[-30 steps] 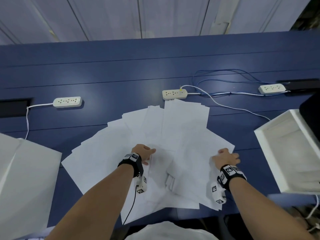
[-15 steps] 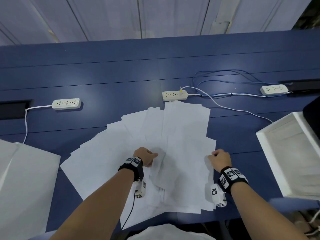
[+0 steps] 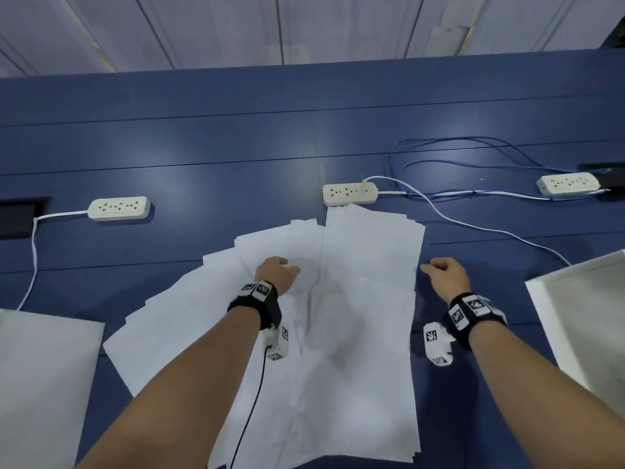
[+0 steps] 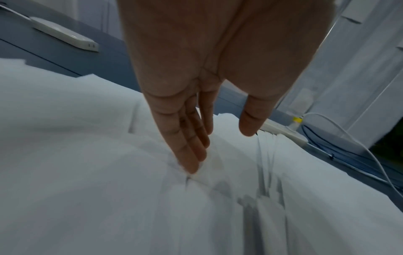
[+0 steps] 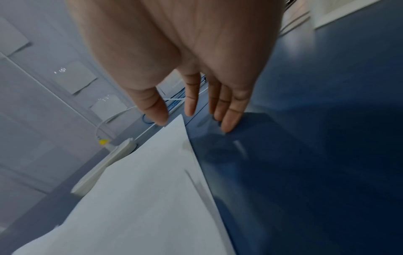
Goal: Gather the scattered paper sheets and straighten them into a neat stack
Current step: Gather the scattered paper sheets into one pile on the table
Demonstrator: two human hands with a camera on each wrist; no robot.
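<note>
White paper sheets (image 3: 365, 333) lie fanned over the blue table (image 3: 203, 140), spread wide to the left and squared along a straight right edge. My left hand (image 3: 275, 274) rests on the middle of the fan, its straight fingers (image 4: 189, 155) pressing the sheets (image 4: 87, 172). My right hand (image 3: 443, 274) sits just off the pile's right edge, fingertips (image 5: 227, 124) on the bare table and the thumb touching a sheet corner (image 5: 174, 124). Neither hand holds anything.
Three power strips lie behind the paper: left (image 3: 118, 208), middle (image 3: 350, 193) touching the far sheets, right (image 3: 570, 183), with white and blue cables (image 3: 473, 228) trailing right. A white tray (image 3: 581, 333) stands at the right edge, a white sheet or box (image 3: 40, 384) at the left.
My right hand slid the right-hand sheets leftward and came off them onto the bare table. The pile's right side went from splayed to a straight edge. My left hand moved slightly farther up the fan.
</note>
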